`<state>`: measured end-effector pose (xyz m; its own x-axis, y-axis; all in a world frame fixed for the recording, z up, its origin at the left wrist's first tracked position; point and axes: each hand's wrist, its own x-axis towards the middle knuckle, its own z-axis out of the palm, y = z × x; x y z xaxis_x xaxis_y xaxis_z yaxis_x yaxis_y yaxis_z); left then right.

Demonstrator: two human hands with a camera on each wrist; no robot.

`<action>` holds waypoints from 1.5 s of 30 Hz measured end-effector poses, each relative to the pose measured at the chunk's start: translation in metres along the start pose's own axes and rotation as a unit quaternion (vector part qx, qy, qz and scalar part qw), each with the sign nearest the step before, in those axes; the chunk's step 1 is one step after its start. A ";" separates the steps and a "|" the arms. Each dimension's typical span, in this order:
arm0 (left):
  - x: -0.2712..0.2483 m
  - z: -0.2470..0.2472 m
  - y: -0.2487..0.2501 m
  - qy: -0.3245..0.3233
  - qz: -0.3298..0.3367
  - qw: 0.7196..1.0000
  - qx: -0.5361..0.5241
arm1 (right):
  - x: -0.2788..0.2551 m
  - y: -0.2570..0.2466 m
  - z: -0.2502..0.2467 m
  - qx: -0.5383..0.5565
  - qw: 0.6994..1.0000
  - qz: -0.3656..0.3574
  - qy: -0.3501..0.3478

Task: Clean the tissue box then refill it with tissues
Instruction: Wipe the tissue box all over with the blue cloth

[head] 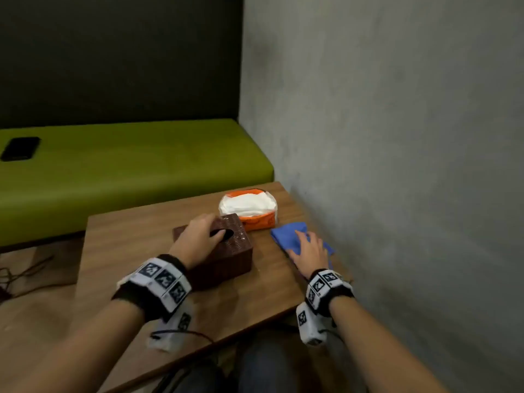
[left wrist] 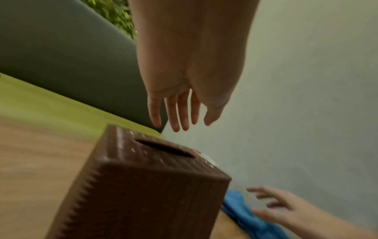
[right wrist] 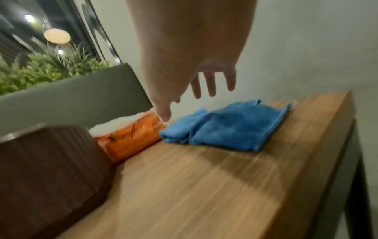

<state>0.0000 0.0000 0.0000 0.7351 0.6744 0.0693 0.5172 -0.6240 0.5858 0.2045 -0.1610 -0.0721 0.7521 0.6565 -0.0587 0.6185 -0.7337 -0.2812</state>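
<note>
A brown woven tissue box (head: 226, 251) with a dark oval slot on top stands in the middle of the wooden table (head: 136, 251). My left hand (head: 198, 236) hovers just above the box (left wrist: 143, 186) with fingers (left wrist: 178, 111) straight, holding nothing. Behind the box lies an orange pack of white tissues (head: 249, 208), open on top. A folded blue cloth (head: 289, 236) lies to the right of the box. Above the cloth (right wrist: 231, 126) hangs my right hand (head: 309, 248), fingers (right wrist: 210, 84) spread and clear of it.
A grey wall (head: 397, 137) runs close along the table's right edge. A green bench (head: 127, 165) with a black phone (head: 19, 148) on it stands behind the table. Cables (head: 22, 273) lie on the floor at the left.
</note>
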 end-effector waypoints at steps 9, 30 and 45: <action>0.005 0.044 -0.005 -0.005 0.003 0.989 0.150 | 0.018 0.002 0.045 -0.081 0.996 -0.003 -0.042; 0.002 0.054 -0.001 -0.107 0.053 0.989 0.087 | -0.063 -0.071 0.028 0.019 0.967 -0.213 0.137; 0.001 0.049 -0.010 -0.119 0.129 0.977 0.118 | -0.083 -0.058 0.008 0.012 0.964 -0.247 0.101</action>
<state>0.0171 -0.0128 -0.0450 0.9211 0.3891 -0.0151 0.3667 -0.8538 0.3696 0.1037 -0.1715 -0.0586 0.3970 0.8758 0.2746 0.9090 -0.3339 -0.2492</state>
